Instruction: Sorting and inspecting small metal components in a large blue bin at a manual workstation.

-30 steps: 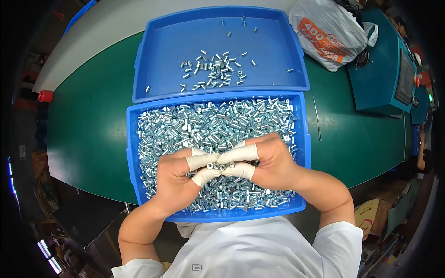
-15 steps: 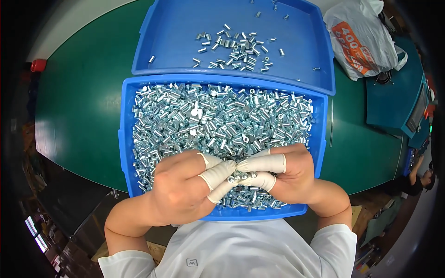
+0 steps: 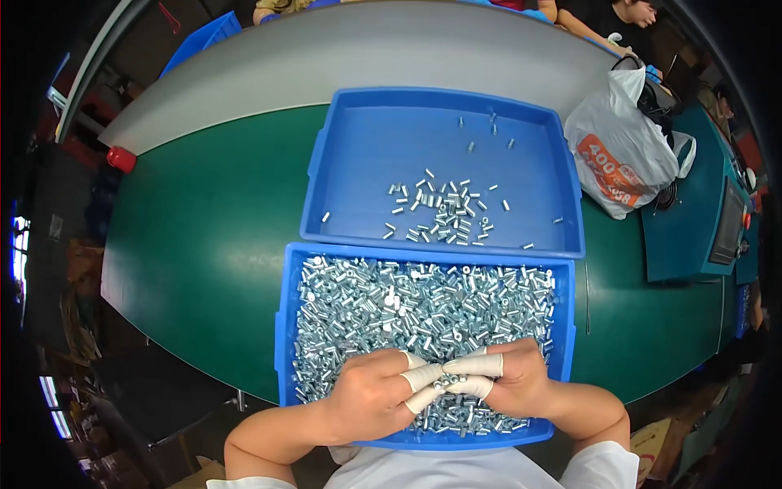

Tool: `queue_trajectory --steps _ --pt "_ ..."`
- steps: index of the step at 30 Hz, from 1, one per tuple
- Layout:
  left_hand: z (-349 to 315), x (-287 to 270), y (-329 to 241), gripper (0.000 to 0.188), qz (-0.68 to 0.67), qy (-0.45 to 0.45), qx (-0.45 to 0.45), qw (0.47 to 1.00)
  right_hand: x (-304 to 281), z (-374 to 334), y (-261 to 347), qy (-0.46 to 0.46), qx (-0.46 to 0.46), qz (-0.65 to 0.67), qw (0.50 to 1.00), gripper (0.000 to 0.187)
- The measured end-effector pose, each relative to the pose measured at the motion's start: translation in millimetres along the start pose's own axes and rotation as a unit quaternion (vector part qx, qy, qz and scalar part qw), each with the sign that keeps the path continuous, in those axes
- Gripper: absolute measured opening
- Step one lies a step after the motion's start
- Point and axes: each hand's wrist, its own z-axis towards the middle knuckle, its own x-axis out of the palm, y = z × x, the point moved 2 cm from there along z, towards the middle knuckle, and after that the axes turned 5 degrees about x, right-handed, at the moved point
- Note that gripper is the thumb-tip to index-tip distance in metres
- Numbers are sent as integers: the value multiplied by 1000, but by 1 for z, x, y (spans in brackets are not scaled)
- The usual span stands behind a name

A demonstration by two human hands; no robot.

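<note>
A blue tray (image 3: 284,326) in front of me is filled with small silvery cylindrical metal fasteners (image 3: 366,314), some showing a hole in the end, like rivet nuts. Over its near part my left hand (image 3: 371,395) and my right hand (image 3: 513,379) meet, fingertips together. Pale finger cots cover the thumbs and several fingers. Pinched between both hands is a short row of fasteners (image 3: 450,380), their round ends facing me. Both hands are closed on this row; the fingers partly hide it.
Behind stands a second blue tray (image 3: 375,138) with scattered fasteners. Both trays rest on a green table (image 3: 204,236). To the right are a white plastic bag (image 3: 619,147) and a teal machine (image 3: 684,220). A grey partition (image 3: 269,73) runs across the back, with people beyond it.
My view has tilted up, so the trays and hands sit lower and the partition and people behind show. My hands stay together, pinching the fasteners over the near tray.
</note>
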Motion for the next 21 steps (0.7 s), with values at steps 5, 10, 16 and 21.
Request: queue_trajectory --steps 5,10,16,21 --pt "3 -3 -2 28 5 -6 13 1000 1 1 2 -7 -17 -4 1000 26" --pt "4 -3 3 28 3 -9 21 1000 1 3 -1 -15 -29 0 999 32" --pt "3 -2 5 28 -14 8 -10 1000 1 4 -4 -12 -35 6 999 28" --pt "1 -2 3 29 -30 14 -22 999 1 4 -3 -8 -33 11 999 25"
